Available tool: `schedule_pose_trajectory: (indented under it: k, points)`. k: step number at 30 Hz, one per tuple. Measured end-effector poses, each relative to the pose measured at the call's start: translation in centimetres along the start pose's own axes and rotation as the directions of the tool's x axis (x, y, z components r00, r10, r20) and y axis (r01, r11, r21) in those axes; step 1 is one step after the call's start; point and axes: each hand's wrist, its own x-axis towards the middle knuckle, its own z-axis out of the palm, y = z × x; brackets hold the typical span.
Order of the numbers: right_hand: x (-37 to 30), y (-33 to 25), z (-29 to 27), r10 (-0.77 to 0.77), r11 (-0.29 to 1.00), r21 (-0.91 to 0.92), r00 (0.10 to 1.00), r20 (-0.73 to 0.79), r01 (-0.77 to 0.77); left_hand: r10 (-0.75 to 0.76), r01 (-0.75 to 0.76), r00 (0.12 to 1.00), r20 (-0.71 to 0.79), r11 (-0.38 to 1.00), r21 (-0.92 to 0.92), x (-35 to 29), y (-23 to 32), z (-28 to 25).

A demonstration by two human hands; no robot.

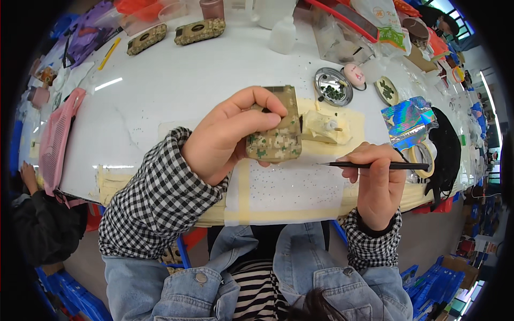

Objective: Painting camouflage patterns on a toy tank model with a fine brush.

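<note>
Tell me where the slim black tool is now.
In the head view, the slim black tool is right of centre in the right hand, its tip pointing left, near the camouflage piece.

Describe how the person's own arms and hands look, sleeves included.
The left hand and right hand are bare, without gloves. Both forearms wear loose black-and-white checked coverings, the left sleeve and right sleeve, gathered near the wrists. A dark band shows at the right wrist. Beyond the checked fabric, light-blue denim covers the upper arms.
</note>
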Motion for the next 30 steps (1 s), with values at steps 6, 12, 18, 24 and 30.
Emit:
schedule_pose_trajectory:
  k: [6, 12, 18, 24, 30]
  points:
    - [3.1, -1.4, 1.2, -0.116, 0.992, 0.063, 0.982, 0.148, 0.108, -0.022, 0.042, 0.993, 0.114, 0.983, -0.178, 0.0, 0.0, 0.1]
    - [3.7, -1.4, 2.1, -0.060, 0.992, 0.125, 0.970, 0.234, 0.031, -0.032, 0.067, 0.988, 0.152, 0.971, -0.230, -0.1, 0.0, 0.2]
    - [3.6, -1.0, 2.0, -0.024, 0.992, 0.129, 0.962, 0.271, -0.012, -0.056, 0.080, 0.990, 0.133, 0.980, -0.184, -0.1, -0.6, 0.0]
    - [3.8, -1.2, 1.7, -0.009, 0.994, 0.107, 0.957, 0.290, -0.023, -0.074, 0.093, 0.989, 0.129, 0.984, -0.149, 0.1, -0.5, 0.1]
    - [3.8, -0.9, 1.8, -0.013, 0.994, 0.109, 0.957, 0.290, -0.019, -0.065, 0.085, 0.990, 0.129, 0.984, -0.159, 0.0, -0.6, 0.0]
